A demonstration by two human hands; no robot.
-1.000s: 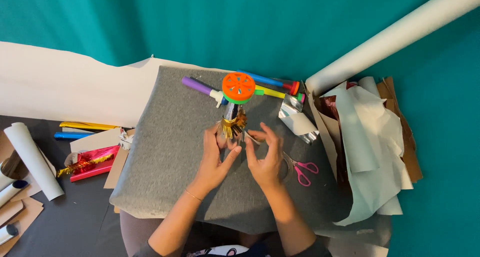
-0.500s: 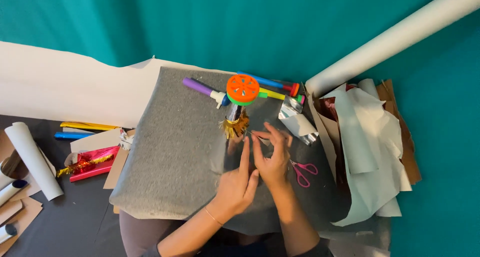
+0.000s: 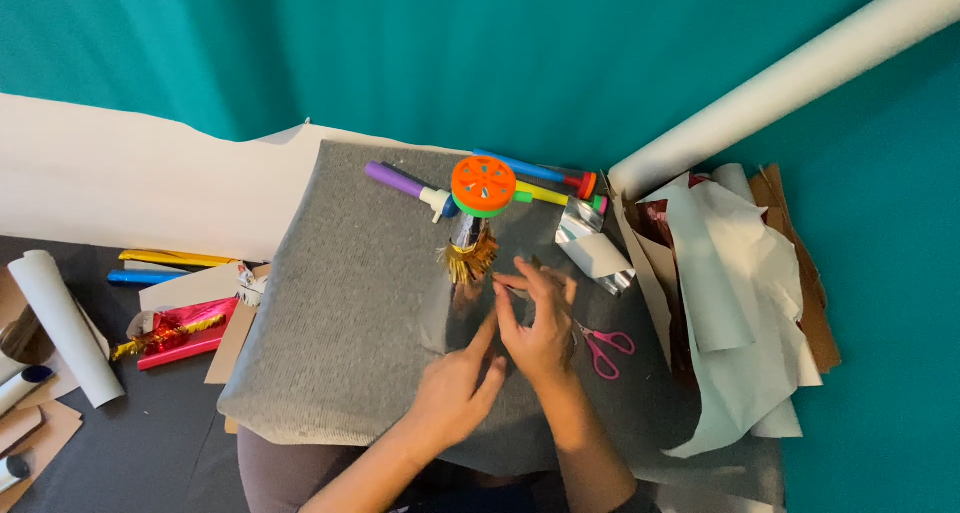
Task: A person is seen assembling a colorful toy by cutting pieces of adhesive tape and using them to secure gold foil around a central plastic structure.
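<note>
My left hand (image 3: 452, 393) rests on the grey felt mat (image 3: 340, 303). Its forefinger stretches out onto a shiny foil sheet (image 3: 455, 318) that lies flat on the mat. My right hand (image 3: 540, 323) is beside it, thumb and forefinger pinched on something small and thin that I cannot make out. Just beyond the fingers stands a foil party horn with a gold fringe (image 3: 468, 260) and an orange and green cap (image 3: 483, 185).
Coloured party horns (image 3: 400, 181) lie behind the cap, a rolled foil piece (image 3: 592, 253) to the right, pink scissors (image 3: 605, 348) by my right wrist. Crumpled paper (image 3: 730, 303) and a white roll (image 3: 790, 78) are at right. Foil strips (image 3: 175, 333) and paper tubes (image 3: 60, 323) lie at left.
Both hands have drawn back from the gold fringe toward me. My left hand dropped lower and now lies with its forefinger on the foil sheet.
</note>
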